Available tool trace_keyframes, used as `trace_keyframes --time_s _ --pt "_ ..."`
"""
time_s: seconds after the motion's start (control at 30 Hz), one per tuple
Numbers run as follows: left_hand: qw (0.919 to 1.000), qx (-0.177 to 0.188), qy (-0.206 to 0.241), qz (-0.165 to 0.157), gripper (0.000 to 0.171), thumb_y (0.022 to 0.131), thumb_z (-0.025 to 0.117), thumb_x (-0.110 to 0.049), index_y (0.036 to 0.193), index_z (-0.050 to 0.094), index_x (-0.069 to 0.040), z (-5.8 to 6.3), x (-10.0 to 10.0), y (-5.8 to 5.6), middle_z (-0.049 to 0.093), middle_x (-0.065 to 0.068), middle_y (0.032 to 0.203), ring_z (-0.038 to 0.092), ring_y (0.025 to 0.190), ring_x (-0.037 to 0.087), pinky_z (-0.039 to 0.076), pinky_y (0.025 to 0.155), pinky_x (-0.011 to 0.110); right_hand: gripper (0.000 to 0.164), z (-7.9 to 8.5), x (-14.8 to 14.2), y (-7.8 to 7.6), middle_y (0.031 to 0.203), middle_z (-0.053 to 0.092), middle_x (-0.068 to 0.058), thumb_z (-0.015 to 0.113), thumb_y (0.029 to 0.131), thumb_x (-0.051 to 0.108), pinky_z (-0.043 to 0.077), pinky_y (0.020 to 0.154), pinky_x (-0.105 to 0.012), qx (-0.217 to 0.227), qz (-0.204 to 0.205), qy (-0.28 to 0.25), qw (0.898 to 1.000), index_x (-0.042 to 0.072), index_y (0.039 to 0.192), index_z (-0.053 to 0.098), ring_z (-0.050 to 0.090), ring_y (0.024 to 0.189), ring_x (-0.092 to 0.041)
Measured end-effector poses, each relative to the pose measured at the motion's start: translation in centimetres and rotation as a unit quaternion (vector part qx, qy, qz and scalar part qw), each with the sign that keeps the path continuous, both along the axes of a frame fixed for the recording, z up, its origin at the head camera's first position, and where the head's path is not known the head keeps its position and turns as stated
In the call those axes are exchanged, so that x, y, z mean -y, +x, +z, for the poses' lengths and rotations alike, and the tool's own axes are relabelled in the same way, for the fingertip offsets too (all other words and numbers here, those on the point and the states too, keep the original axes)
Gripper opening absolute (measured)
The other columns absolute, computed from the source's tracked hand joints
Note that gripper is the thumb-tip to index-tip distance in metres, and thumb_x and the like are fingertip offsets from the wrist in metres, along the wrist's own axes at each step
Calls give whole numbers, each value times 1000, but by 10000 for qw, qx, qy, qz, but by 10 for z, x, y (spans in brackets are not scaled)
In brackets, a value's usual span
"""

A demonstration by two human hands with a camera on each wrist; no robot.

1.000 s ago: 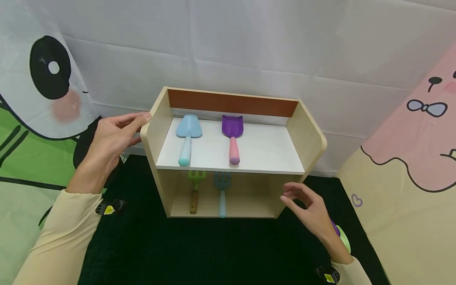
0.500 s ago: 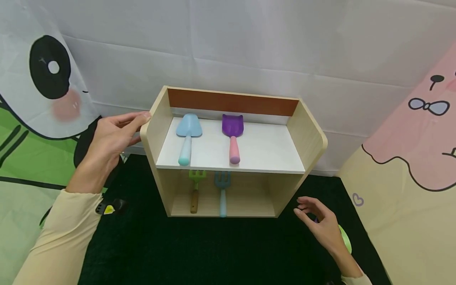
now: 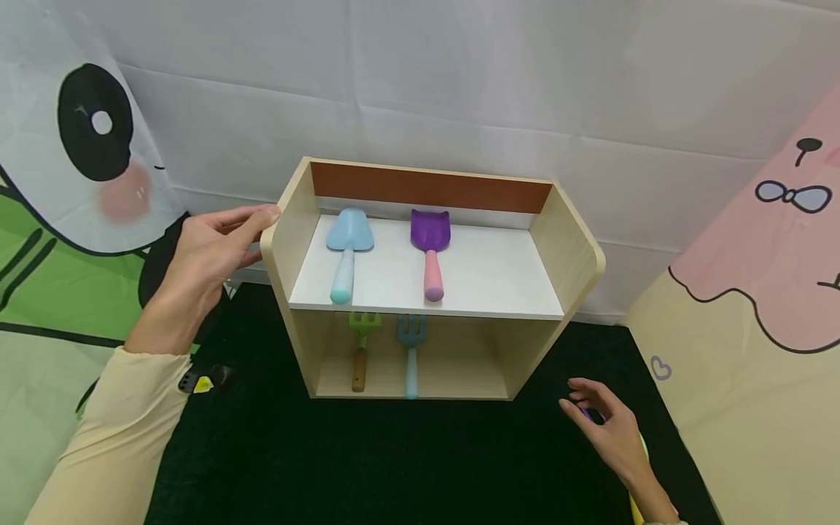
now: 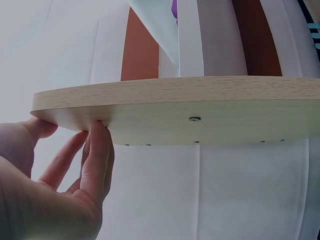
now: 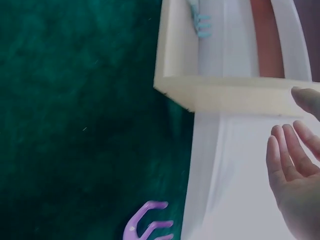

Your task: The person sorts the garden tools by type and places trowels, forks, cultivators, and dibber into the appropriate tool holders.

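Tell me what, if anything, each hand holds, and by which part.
Left hand: the shelf, by the upper front edge of its left side panel. Right hand: nothing.

cabinet [image 3: 566, 248]: pale wood, fine darker streaks of grain along its edge; back panel [image 3: 429, 188] red-brown; shelf [image 3: 492, 273] white.

blue spade [image 3: 350, 235]: light blue, handle end turquoise. purple spade [image 3: 430, 233]: deep purple blade, pink handle [image 3: 433, 275]. green fork [image 3: 364, 326]: leaf-green tines, brown handle. blue fork [image 3: 411, 361]: dull blue tines, paler blue handle. purple fork [image 5: 131, 230]: light violet.

cloth [image 3: 367, 459]: dark green in head view, teal-green in right wrist view.

backdrop [image 3: 459, 109]: plain grey-white. left print [image 3: 95, 120]: white, black oval with white spot, pink blush, green below with black strokes. right print [image 3: 755, 277]: pink, wavy black outline, cream beneath, small purple heart.

sleeve [image 3: 108, 437]: plain cream. wrist camera [image 3: 203, 380]: black, yellow patch.
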State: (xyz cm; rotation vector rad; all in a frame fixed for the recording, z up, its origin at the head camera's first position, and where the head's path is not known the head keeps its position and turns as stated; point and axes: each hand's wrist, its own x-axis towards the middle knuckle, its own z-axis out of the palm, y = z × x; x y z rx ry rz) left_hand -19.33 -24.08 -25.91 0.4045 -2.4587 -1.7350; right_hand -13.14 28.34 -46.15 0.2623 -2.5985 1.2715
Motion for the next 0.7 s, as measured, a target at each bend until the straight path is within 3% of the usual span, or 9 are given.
trace_keyframes --time_s 0.2,0.43,0.7 --pt "10000 27 -14 12 76 75 59 -69 137 53 -25 0 0 0 42 6 141 43 123 23 44 100 42 36 -40 -33 -8 117 60 1 68 89 27 47 83 -10 213 -252 340 9989 17 122 57 59 96 -15" --pt "10000 50 -54 23 78 74 59 -69 138 51 -25 0 0 -1 41 7 142 43 122 23 44 100 39 42 -51 -49 -1 117 59 -6 67 90 30 49 82 -14 526 -428 541 9962 12 126 55 59 99 -20" --pt "9999 75 -38 56 80 73 59 -70 138 51 -26 0 0 -1 39 7 143 41 124 23 43 101 43 49 -60 -69 8 120 57 -7 65 89 40 49 82 -14 1050 -799 795 9881 14 129 52 57 103 -23"
